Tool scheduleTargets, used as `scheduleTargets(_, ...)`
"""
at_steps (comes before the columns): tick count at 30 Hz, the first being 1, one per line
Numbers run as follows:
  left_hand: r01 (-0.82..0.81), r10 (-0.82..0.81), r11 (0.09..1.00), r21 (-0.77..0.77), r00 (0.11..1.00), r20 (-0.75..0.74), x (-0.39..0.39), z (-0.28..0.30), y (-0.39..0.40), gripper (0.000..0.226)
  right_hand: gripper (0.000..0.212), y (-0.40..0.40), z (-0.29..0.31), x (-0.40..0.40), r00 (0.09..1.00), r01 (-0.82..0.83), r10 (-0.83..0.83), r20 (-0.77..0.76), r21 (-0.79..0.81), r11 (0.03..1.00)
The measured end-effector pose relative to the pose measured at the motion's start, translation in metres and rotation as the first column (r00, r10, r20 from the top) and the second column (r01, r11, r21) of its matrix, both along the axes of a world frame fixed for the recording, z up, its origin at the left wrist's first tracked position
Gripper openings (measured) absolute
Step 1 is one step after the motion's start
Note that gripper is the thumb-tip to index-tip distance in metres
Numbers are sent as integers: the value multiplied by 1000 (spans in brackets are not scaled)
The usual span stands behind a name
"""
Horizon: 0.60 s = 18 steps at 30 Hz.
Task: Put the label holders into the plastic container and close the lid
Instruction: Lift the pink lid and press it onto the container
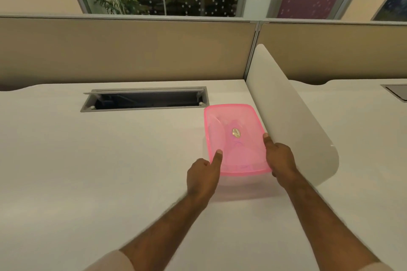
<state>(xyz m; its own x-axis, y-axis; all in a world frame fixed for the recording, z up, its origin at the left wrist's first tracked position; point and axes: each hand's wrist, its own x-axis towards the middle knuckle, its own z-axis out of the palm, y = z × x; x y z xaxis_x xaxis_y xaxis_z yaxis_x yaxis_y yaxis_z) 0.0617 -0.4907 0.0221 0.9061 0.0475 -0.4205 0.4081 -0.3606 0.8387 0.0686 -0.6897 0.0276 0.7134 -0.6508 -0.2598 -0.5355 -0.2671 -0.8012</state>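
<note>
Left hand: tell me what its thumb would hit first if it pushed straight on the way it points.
The left hand has its thumb on the pink lid, so it would likely slide across that lid.

Two bare forearms reach into the head view from the bottom edge, each ending in a bare hand: the left hand and the right hand. No rings, watch, bracelet or gloves show on either. Both arms are uncovered from wrist to near the elbow. At the bottom left, the pale beige fabric edge of a short sleeve covers the left upper arm; a sliver of similar light fabric shows at the bottom right.
</note>
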Motion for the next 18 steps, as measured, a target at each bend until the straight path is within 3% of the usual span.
scheduleTargets(3, -49, 4, 955, -294, 988, -153, 1, 1, 11, 52, 53, 2, 5, -9, 997, 50, -59, 51, 159, 986)
scheduleTargets(6, -134, 26, 890, -436, 969, -245, 6, 1, 18, 53, 43, 4, 1, -28, 987, 79, -125, 105, 359, 930)
scheduleTargets(9, -130, 26, 883, -451, 973, -228, 7, -2, 18, 52, 42, 8, -3, -43, 978, 72, -147, 148, 422, 904)
scheduleTargets(18, -66, -25, 901, -429, 979, -203, 6, -2, 20, 58, 47, 19, -3, -47, 956, 141, -208, 208, 296, 945)
